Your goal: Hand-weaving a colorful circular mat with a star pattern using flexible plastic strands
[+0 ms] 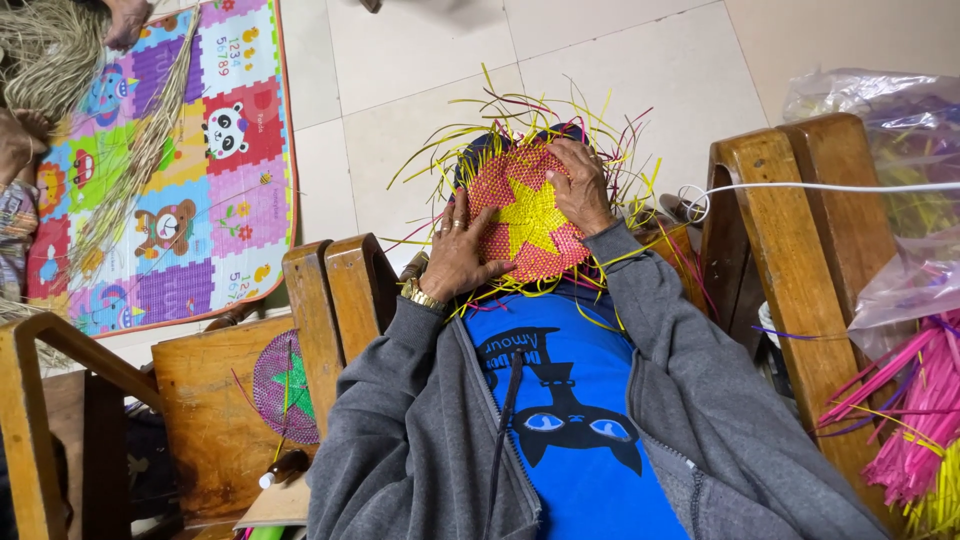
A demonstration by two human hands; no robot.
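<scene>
Head view, looking down my own front. I am holding a round woven piece [527, 215], red with a yellow star worked into its middle, on my lap just above the hem of my blue printed shirt [570, 400]. My left hand [458, 255] is lying against the piece's left edge, its fingers [459, 212] held loosely together and pointing away from me, the thumb reaching across onto the red weave; a gold-coloured watch [421, 296] is sitting at that wrist. My right hand [580, 185] is resting over the piece's upper right edge, its fingers [560, 160] curled and pressing down on the rim; whether they are pinching a single strand I cannot tell, since the fingertips are lying among the weave. Loose strands [600, 125], yellow, green and dark red, are sticking out all around the rim of the piece and fanning over the pale tiled floor [420, 80]. The grey sleeves of my open zip jacket [400, 430] are framing the shirt on both sides. A wooden chair [800, 260] is standing to the right, with a clear bag of pink and yellow strips [905, 420] beside it. To the left, a second woven disc [285, 385], purple with a green star, is lying on a wooden seat. Farther off, a colourful children's play mat [190, 160] is carrying bundles of dry straw-coloured fibre [45, 50], and another person's hand [125, 20] is showing at its far edge.
</scene>
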